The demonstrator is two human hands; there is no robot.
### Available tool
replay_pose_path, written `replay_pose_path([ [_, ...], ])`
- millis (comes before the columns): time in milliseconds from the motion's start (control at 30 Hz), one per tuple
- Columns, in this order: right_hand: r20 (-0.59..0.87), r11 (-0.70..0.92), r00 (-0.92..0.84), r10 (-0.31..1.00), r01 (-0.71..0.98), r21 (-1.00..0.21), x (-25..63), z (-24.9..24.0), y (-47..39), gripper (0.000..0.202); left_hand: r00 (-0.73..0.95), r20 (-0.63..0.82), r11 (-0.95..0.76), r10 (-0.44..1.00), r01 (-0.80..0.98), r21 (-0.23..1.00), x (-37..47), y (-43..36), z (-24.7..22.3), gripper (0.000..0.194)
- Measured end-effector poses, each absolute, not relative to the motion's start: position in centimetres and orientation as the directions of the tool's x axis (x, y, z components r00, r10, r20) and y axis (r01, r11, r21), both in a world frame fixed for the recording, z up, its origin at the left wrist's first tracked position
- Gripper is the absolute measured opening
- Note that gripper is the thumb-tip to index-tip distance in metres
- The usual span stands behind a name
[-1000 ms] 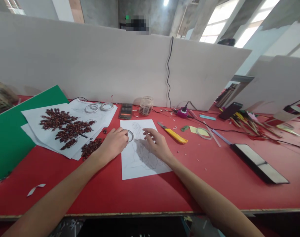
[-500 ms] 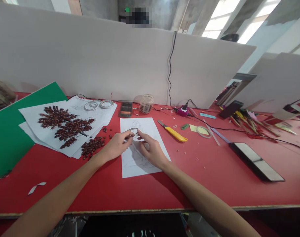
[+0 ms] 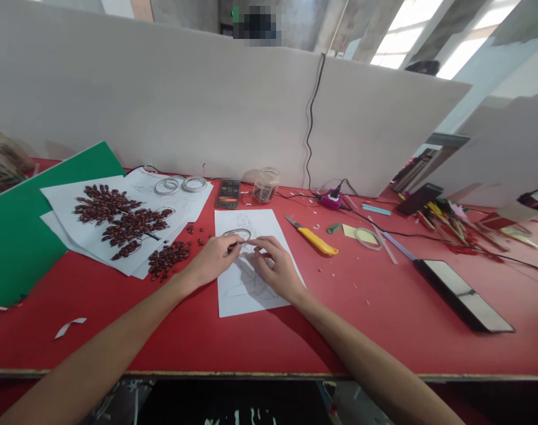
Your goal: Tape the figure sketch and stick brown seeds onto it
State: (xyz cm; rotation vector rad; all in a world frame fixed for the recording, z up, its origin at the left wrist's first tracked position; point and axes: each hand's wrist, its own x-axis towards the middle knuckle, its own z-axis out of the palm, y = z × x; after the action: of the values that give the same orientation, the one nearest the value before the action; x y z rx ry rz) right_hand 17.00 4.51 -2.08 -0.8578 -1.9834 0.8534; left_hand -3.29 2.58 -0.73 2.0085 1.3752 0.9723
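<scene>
My left hand [image 3: 216, 257] pinches a thin roll of tape [image 3: 241, 231] over the upper part of a white sheet with a pencil drawing [image 3: 233, 298]. My right hand [image 3: 275, 265] is just right of the roll, its index fingertip at the roll's edge and its fingers partly curled. Whether a bit of tape lies between its fingertips is too small to tell. Left of the hands lies a pile of brown seeds [image 3: 168, 260]. A yellow utility knife [image 3: 317, 240] rests right of the sheet.
Sheets with seed-covered shapes [image 3: 81, 248] overlap a green board [image 3: 12, 236] at left. Behind stand a glass jar [image 3: 266, 185] and a phone [image 3: 228, 193]. At right are a purple plug adapter [image 3: 331, 200], a tape roll [image 3: 368, 238] and a dark case [image 3: 466, 295].
My left hand has tilted the tape roll so more of its ring shows. My right fingers have spread a little and drawn slightly right. The whole view has shifted slightly.
</scene>
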Motion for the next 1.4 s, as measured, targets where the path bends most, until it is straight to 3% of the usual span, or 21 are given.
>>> replay_pose_path([
  [200,0.235,0.323,-0.395,0.888,0.172,-0.931,17.2,-2.8,5.1,0.023,0.232,0.297,-0.377,0.926,0.564,0.735,-3.4,2.8,-1.2,0.023],
  [367,0.317,0.422,-0.398,0.861,0.211,-0.882,17.0,-2.7,4.9,0.029,0.256,0.322,-0.411,0.912,0.554,0.724,-3.4,2.8,-1.4,0.024],
  [500,0.376,0.49,-0.416,0.828,0.213,-0.845,17.0,-2.4,4.6,0.022,0.249,0.33,-0.413,0.911,0.564,0.715,-3.3,2.8,-1.6,0.022],
  [767,0.209,0.288,-0.417,0.884,0.136,-0.948,17.1,-2.7,5.2,0.016,0.27,0.302,-0.405,0.914,0.581,0.706,-3.3,2.7,-1.4,0.021],
  [933,0.184,0.23,-0.399,0.898,0.069,-0.971,17.1,-3.3,5.8,0.02,0.273,0.284,-0.393,0.919,0.572,0.721,-3.2,2.6,-1.4,0.022],
  [1100,0.18,0.21,-0.407,0.895,0.029,-0.977,17.2,-3.6,6.1,0.038,0.279,0.29,-0.401,0.916,0.575,0.713,-3.2,2.6,-1.5,0.022],
  [1400,0.186,0.26,-0.377,0.907,0.155,-0.953,17.1,-2.8,5.5,0.022,0.273,0.312,-0.414,0.91,0.553,0.723,-2.9,2.5,-1.4,0.019],
])
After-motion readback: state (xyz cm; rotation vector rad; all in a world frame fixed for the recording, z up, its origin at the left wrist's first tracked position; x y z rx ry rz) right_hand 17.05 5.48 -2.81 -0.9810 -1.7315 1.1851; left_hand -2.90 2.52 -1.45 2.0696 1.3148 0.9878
